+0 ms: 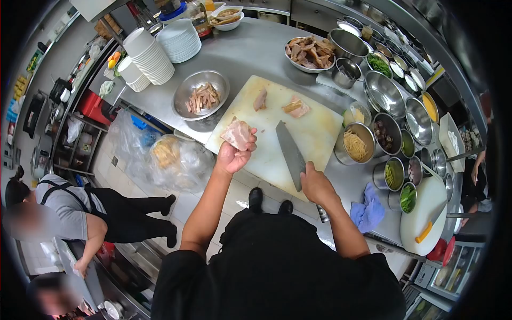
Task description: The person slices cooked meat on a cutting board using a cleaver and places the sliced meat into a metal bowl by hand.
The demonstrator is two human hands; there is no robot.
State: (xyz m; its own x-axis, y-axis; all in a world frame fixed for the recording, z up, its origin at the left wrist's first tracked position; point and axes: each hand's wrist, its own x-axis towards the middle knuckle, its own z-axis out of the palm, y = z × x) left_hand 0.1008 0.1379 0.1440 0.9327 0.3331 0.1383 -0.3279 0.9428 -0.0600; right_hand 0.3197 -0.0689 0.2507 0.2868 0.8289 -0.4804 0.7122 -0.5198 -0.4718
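Observation:
My left hand (238,151) is closed around a piece of pale pink meat (236,133), held up over the left edge of the white cutting board (261,173). In my right hand (317,184) is a cleaver (290,152), its broad blade lying over the board and pointing away from me. Two smaller pieces rest near the board's far side: a narrow meat piece (260,100) and a wider slice with a yellowish part (296,106). Just left of the board stands a metal bowl (178,98) with meat cut into strips (202,98).
A bowl of browned meat pieces (310,52) sits at the back. Metal bowls, including one with pale shreds (356,145), crowd the right. A blue cloth (368,208) and a yellow-handled knife (425,232) lie nearer. White bowls (149,56) are stacked left. A person (72,202) works at lower left.

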